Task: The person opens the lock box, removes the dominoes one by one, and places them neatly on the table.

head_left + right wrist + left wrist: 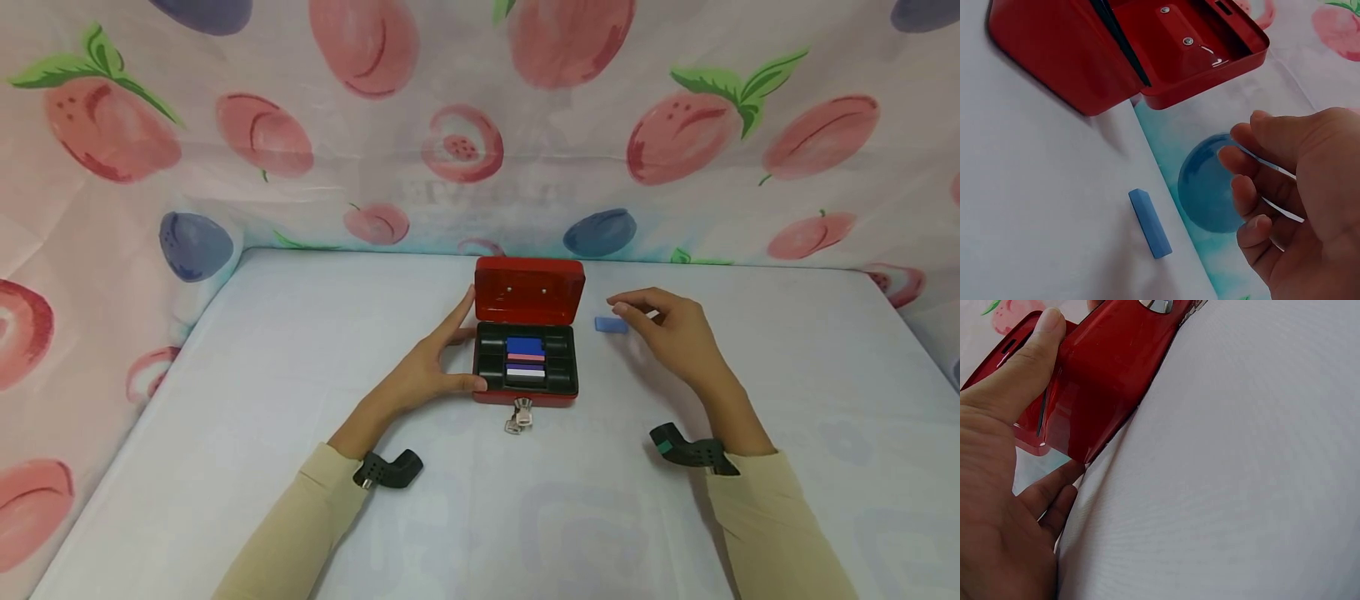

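Note:
My left hand (427, 373) is spread along the left side of an open red cash box (525, 400). Its thumb (1041, 337) lies over the box's front left edge, with the straight index finger against the raised lid (529, 292). Other fingers touch the box's lower side in the left wrist view. Inside the black tray (491, 358), blue, pink, purple and white bars (526, 358) sit in the middle compartments. A loose blue bar (1150, 224) lies on the table right of the box. My right hand (671, 329) hovers beside it, fingers loosely bent and holding nothing.
Keys (517, 421) hang from the lock at the box's front. The table has a white cover (525, 525). Behind it hangs a fruit-patterned cloth (540, 167). Black camera mounts (386, 469) are strapped at both wrists.

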`<state>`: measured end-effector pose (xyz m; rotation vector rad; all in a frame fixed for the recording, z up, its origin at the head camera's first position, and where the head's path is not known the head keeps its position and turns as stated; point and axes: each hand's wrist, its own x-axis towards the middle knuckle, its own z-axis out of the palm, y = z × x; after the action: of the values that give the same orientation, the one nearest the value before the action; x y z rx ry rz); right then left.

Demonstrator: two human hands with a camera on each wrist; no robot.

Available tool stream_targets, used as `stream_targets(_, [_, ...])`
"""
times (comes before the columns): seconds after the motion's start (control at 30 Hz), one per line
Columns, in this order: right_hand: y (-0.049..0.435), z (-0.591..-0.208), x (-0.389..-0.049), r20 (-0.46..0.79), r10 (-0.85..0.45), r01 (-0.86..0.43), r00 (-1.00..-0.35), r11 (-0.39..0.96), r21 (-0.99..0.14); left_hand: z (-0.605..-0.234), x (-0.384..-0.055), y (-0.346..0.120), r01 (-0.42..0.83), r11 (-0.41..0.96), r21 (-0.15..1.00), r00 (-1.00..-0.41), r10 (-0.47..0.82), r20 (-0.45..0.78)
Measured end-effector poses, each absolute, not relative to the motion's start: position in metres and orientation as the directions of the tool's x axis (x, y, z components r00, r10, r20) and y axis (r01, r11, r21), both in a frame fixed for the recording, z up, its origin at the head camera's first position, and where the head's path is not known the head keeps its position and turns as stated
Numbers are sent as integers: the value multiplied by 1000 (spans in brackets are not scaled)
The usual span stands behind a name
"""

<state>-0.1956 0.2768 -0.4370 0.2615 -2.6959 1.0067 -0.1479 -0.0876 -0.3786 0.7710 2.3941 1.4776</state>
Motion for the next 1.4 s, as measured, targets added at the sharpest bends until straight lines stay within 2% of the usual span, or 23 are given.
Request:
stream_targets(0.2, [272,-434,-195,289,-143,-296,-947,738,-606,-379,-148,-87,315,359,879,-837,542,79])
stream_targets(0.43, [242,-384,-169,211,-211,-298,-955,650,-699,-378,-148,-87,314,364,877,-838,541,76])
stream_targets(0.6, [220,-353,-151,210,-231,-310,-950,616,-724,-378,-148,-87,318,359,877,-836,542,81])
stream_targets(1.03, [199,-358,-147,223,-337,-390,-915,594,-703,-378,-147,-87,324,350,879,-833,545,89])
stream_targets(1.4, [181,-370,-144,190,-377,-384,-906,550,-741,-380,-148,-88,333,339,880,-829,549,102])
